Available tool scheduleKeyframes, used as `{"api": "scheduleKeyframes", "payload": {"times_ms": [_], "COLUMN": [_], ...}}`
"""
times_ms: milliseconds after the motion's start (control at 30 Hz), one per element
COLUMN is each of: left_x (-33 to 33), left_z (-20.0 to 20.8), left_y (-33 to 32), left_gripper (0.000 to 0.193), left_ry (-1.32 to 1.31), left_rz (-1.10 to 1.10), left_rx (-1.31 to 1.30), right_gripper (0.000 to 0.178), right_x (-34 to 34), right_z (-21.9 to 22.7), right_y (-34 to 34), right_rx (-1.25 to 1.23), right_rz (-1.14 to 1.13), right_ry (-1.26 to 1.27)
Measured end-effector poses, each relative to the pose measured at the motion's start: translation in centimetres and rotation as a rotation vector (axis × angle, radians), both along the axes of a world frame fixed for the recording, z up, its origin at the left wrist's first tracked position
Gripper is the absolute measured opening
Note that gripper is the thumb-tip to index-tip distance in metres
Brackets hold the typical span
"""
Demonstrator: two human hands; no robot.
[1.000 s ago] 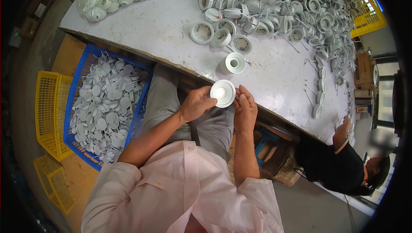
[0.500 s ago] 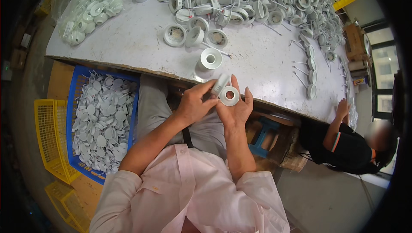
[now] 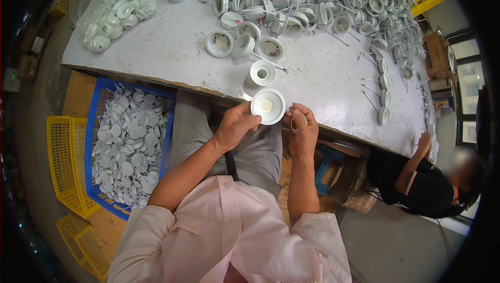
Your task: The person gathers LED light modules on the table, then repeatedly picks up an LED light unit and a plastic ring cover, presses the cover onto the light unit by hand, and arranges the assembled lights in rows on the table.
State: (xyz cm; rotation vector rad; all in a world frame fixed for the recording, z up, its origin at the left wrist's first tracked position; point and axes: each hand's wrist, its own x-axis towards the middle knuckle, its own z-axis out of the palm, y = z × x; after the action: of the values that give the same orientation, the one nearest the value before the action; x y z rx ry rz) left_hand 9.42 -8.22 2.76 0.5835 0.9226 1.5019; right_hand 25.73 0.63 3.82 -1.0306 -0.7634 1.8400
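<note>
My left hand (image 3: pixel 235 128) grips a white round lamp housing (image 3: pixel 254 107) by its rim, at the table's front edge. The housing faces up, and a small round LED board shows at its middle. My right hand (image 3: pixel 303 127), just right of it, is closed around a small pale round piece (image 3: pixel 295 124), mostly hidden by the fingers. Beyond the housing, a white lamp cup (image 3: pixel 261 73) with a funnel-shaped insert stands on the table. Several open white housings (image 3: pixel 219 43) with wires lie behind that.
A large heap of wired white housings (image 3: pixel 312 1) covers the back of the table (image 3: pixel 172 59). A clear bag of white parts (image 3: pixel 117 14) lies at left. Below it stands a blue basket (image 3: pixel 89 142) of small discs. A row of wired housings (image 3: pixel 385 97) and another person (image 3: pixel 416 176) are at right.
My hands have moved apart. The housing in my left hand has turned face up, showing its LED board. The funnel-shaped piece that sat on my open right palm no longer shows whole; those fingers have closed.
</note>
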Motion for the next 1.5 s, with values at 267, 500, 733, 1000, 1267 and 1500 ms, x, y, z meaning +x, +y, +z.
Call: {"api": "scheduleKeyframes", "payload": {"times_ms": [267,500,733,1000,1267,1500], "left_x": [0.2,0.2,-0.7,0.0,0.7,1.3], "left_z": [1.5,0.7,0.4,0.2,-0.8,-1.6], "left_y": [0.3,0.1,0.2,1.6,2.4,1.3], "left_gripper": [0.03,0.03,0.031,0.033,0.046,0.032], "left_ry": [0.29,0.321,0.282,0.33,0.454,0.379], "left_rz": [0.051,0.123,-0.054,-0.236,-0.092,-0.163], "left_rx": [-0.075,-0.061,-0.133,-0.077,0.023,-0.015], "right_gripper": [0.021,0.022,0.058,0.081,0.068,0.064], "right_x": [-1.5,-2.5,0.0,1.5,7.0,14.1], "right_z": [0.9,0.6,2.9,4.3,4.2,2.9], "right_y": [-0.5,-1.0,0.4,1.5,9.6,24.9], "right_rx": [0.491,0.523,0.741,1.203,0.858,0.647], "right_rz": [0.201,0.176,0.29,0.576,0.252,-0.152], "right_ry": [-0.51,-0.518,-0.621,-0.98,-0.717,-1.438]}}
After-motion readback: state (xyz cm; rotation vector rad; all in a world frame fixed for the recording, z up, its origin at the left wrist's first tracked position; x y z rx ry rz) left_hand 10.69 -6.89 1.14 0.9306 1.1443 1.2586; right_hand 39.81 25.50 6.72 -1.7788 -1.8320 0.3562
